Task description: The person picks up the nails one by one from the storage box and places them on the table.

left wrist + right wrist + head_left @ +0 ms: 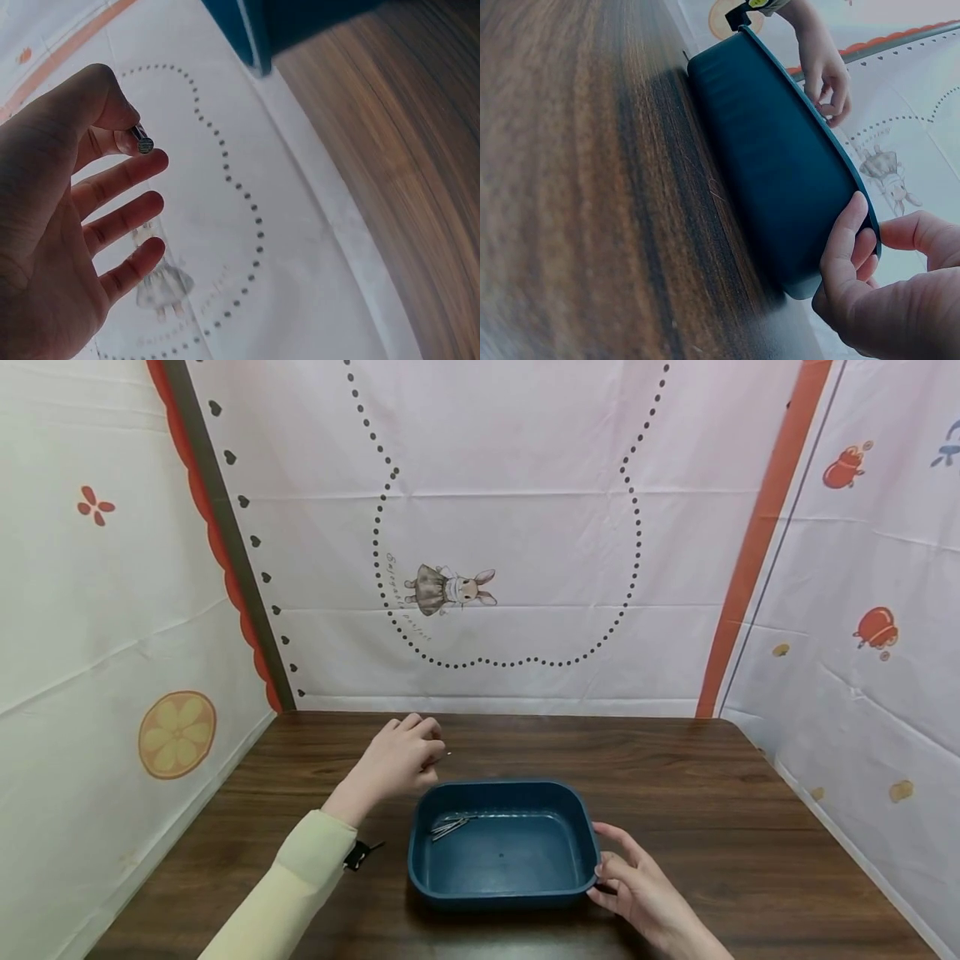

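Observation:
My left hand [401,756] is raised just beyond the far left corner of a dark blue plastic bin [517,864]. Between its thumb and index finger it pinches a small metal nail [143,140], seen nearly head-on in the left wrist view, so its length is hidden there. The other fingers spread apart. Several thin silvery nails [452,827] lie in the bin's left part. At the bin's right side my right hand [637,889] grips the rim between thumb and fingers. In the right wrist view, its fingers [845,236] lie along the outer wall.
The bin stands on a dark brown wood-grain table [675,768]. Printed white cloth [525,568] hangs behind the table and along both sides. A small black device [357,857] is on the left wrist below the pale sleeve [300,868].

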### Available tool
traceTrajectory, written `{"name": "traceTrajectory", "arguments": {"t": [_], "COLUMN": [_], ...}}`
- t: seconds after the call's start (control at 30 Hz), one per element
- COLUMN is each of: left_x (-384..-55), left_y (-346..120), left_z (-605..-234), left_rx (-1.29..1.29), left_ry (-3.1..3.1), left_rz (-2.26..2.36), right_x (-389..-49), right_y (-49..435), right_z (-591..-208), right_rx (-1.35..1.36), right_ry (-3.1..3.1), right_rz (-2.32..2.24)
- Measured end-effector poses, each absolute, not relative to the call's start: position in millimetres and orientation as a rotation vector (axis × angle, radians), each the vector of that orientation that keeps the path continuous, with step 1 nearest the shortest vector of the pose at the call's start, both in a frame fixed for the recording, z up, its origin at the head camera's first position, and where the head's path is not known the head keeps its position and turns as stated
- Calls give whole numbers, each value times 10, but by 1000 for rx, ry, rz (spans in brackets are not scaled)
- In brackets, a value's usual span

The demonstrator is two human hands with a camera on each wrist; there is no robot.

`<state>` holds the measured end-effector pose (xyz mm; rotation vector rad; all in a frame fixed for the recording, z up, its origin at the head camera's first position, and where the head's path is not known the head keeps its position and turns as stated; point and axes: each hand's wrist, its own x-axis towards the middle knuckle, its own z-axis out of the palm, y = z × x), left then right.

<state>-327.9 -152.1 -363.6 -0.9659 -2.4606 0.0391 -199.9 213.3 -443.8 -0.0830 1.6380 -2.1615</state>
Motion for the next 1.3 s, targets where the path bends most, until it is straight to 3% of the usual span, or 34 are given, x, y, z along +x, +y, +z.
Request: {"name": "traceTrajectory", "arguments": {"t": [0.77, 1.3], "left_x": [-3128, -3035], "left_y": [-2141, -2298], "left_z": [-3851, -4132], "left_rx": [-786, -761], "left_ry": [-2665, -2713], "left_rz": [8, -16], "right_x": [-2003, -2006], "right_y": [2098, 2130], "right_z": [-4406, -4434], "right_rx": [-98, -89], "right_ry": [1627, 1614], "right_rz": [-2170, -2185]}}
